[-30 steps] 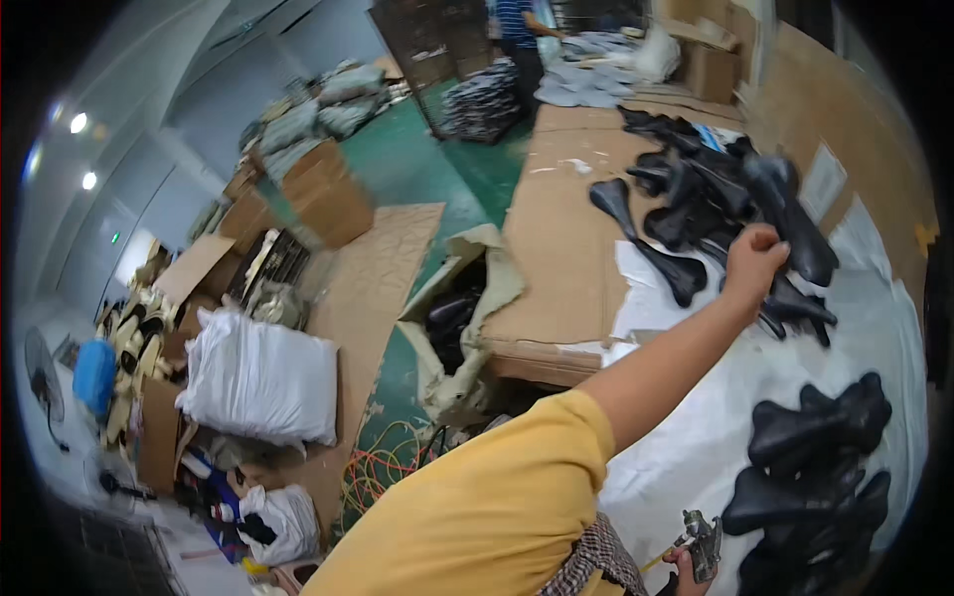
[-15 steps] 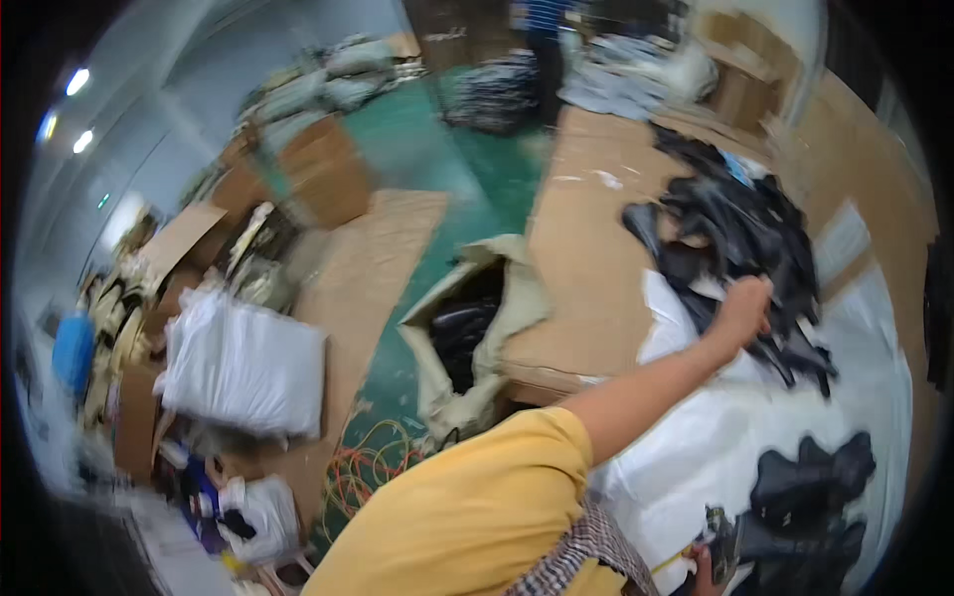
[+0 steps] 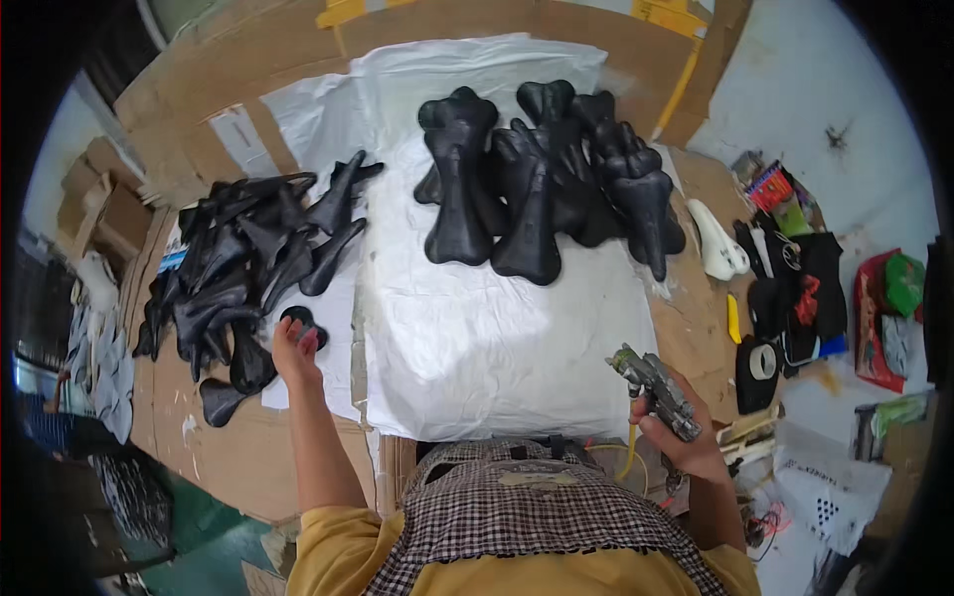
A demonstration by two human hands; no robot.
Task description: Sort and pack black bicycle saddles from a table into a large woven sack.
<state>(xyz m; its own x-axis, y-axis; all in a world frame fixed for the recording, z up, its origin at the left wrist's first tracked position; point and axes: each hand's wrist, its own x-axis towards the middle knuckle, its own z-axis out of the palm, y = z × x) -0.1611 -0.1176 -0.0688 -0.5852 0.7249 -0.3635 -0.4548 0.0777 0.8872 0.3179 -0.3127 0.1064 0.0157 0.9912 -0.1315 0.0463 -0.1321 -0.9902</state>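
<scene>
**Left hand on a black saddle piece, right hand gripping a spray gun**

The left hand [image 3: 294, 350] pinches the end of a black saddle piece [image 3: 303, 320] at the near edge of the left pile [image 3: 243, 268]. So little of the piece shows that its long axis cannot be told.

The right hand [image 3: 686, 437] is wrapped around the handle of a metal spray gun [image 3: 654, 385]. The gun's long axis slants from the fist up and to the left, its nozzle pointing towards the white sheet [image 3: 497, 328]. A yellow hose [image 3: 630, 452] hangs below it.

A second pile of saddles [image 3: 542, 179] lies at the far end of the sheet, narrow ends mostly pointing towards the person. One white saddle [image 3: 717, 240] lies just to their right on the cardboard [image 3: 696, 308].
</scene>
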